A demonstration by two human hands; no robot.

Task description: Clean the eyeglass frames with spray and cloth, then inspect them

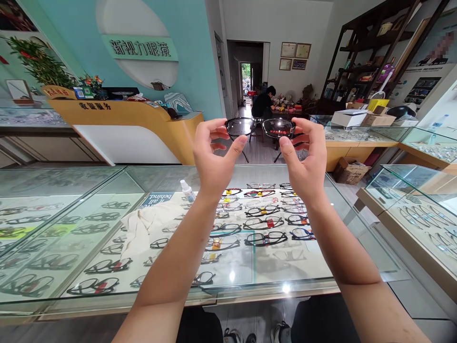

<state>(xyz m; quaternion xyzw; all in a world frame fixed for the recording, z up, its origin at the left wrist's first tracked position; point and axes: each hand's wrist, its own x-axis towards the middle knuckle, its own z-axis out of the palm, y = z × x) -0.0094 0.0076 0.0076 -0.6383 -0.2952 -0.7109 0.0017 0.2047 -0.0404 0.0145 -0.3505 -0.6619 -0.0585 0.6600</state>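
Note:
A pair of eyeglasses [257, 123] with a dark frame is held up above the glass counter, its temples hanging down and red lettering on one lens. My left hand [216, 159] pinches the frame's left end between thumb and fingers. At the opposite end, my right hand [305, 157] grips it the same way. Below, a white spray bottle [187, 191] stands on the counter beside a crumpled cream cloth [146, 224]. Rows of eyeglasses [266, 238] lie under and around my forearms, partly hidden by them.
The glass display counter [171, 178] spans the space before me, and another display case [421, 190] stands at the right. Behind are a yellow-and-white reception desk [143, 138] and a person [262, 102] seated at a table. Boxes [350, 117] sit on the far right counter.

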